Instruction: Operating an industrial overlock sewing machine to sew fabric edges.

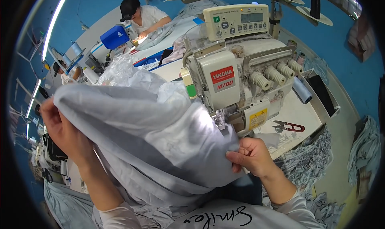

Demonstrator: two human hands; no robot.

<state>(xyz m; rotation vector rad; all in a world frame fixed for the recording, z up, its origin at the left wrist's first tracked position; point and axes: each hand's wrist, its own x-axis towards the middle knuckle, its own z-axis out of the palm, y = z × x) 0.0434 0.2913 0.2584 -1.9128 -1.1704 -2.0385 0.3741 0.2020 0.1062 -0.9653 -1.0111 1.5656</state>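
At the left, the left hand (pixel 66 131) is raised and closed on the upper left edge of a large, pale grey, soft fabric piece (pixel 160 141), its fingertips partly hidden behind the folds. The fabric spreads rightward from that hand, well apart from the machine there, and drapes below toward the person's lap. Its right end reaches the stitching area of a white overlock sewing machine with 4 ribbed cream dials (pixel 219 70); whether it lies under the foot cannot be told. Just below, the right hand (pixel 254 157) pinches the fabric's right edge between thumb and fingers. Further right, 1 pair of red-handled metal thread snips (pixel 294 127) lies on the white tabletop (pixel 313 113), near its front edge, apart from the hand.
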